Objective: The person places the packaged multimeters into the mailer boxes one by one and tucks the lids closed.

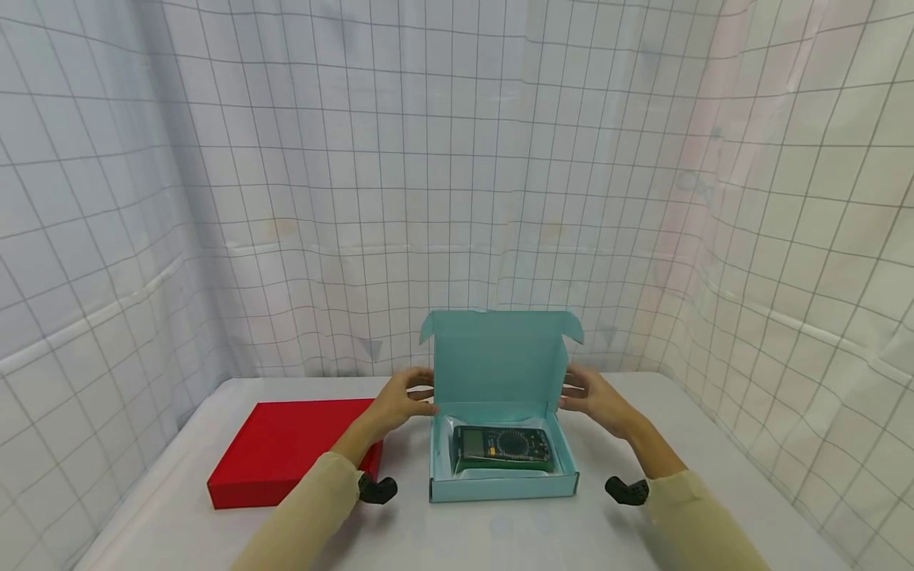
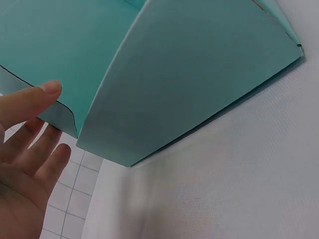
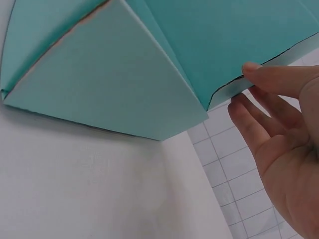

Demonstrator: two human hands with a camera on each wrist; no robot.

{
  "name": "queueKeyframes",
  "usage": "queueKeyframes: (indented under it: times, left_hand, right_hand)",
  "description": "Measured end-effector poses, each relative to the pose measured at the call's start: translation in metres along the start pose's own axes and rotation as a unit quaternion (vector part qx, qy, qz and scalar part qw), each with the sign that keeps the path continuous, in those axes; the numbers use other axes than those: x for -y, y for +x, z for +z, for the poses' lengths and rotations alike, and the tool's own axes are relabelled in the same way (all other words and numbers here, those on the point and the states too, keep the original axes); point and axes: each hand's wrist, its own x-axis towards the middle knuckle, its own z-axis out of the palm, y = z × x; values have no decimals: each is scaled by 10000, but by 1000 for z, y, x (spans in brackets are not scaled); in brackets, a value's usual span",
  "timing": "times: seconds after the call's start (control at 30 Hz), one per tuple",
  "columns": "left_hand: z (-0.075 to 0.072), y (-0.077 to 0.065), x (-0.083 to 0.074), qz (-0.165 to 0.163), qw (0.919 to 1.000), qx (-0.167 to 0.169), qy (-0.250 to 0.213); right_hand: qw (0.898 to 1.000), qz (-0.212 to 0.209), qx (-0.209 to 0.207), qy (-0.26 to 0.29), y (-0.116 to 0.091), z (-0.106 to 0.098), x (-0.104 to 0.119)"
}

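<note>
A light-blue cardboard mailer box stands on the table with its lid raised upright at the back. Inside lies a dark multimeter with a green edge, in clear plastic. My left hand pinches the lid's left side edge low down; in the left wrist view the thumb is on its inner side and the fingers are behind. On the opposite edge, my right hand holds the lid likewise, its thumb and fingers at the edge in the right wrist view.
A flat red box lies to the left, partly behind my left forearm. White table covering runs beneath everything. Grid-patterned white curtains hang behind and on both sides. Each wrist wears a black camera mount.
</note>
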Motion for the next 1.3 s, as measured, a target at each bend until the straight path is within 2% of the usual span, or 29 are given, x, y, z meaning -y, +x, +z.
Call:
queueKeyframes:
  times: [0.13, 0.27, 0.8, 1.03, 1.2, 1.3]
  left_hand:
    - [0, -3, 2, 269, 9993, 180, 166]
    - [2, -3, 3, 383, 9985, 243, 296]
    - [5, -6, 4, 340, 9985, 109, 425]
    - [5, -8, 5, 208, 9978, 22, 627]
    - [8, -12, 7, 227, 9968, -18, 764]
    - [9, -13, 6, 299, 9965, -43, 785]
  right_hand:
    - [9999, 5, -45, -105, -6, 3, -1]
    - [9999, -16, -80, -135, -9, 4, -1]
    - [9990, -82, -122, -415, -14, 11, 2]
    - [9986, -110, -33, -513, -16, 11, 0]
    - [9983, 38, 26, -584, -22, 12, -4]
    - [9982, -22, 41, -603, -22, 12, -3]
